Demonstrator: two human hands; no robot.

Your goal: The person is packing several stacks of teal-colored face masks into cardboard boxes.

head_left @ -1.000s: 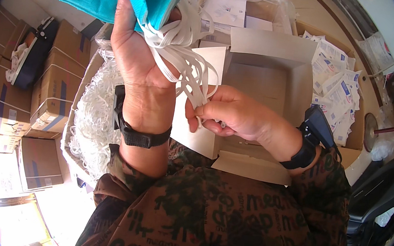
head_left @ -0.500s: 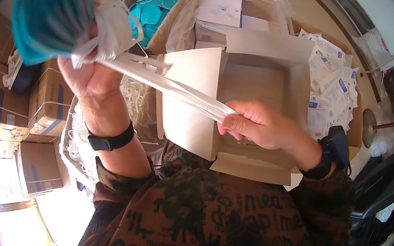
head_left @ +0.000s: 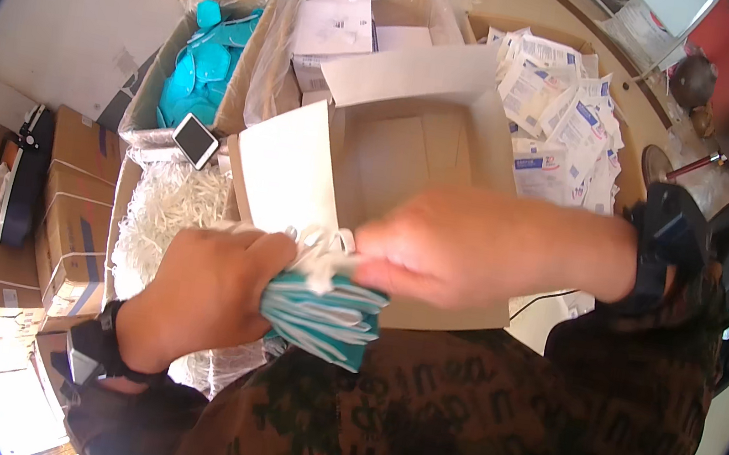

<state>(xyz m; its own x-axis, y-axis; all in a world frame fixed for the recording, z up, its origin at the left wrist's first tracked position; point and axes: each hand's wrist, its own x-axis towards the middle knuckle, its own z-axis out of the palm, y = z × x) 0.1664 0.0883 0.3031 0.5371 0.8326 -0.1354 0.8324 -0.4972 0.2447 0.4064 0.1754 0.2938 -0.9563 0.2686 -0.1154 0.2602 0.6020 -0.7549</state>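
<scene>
Brown cartons stood piled at the left, and here, in the head view, was the left hand, clamped round a stack of teal masks by the open box's near left corner! In tight came the right hand, blurred, pinching white straps bunched at the stack's far edge.

Open box: is leaving room inside
Right hand: is covering near part
Left flap: is blocking side entry
</scene>
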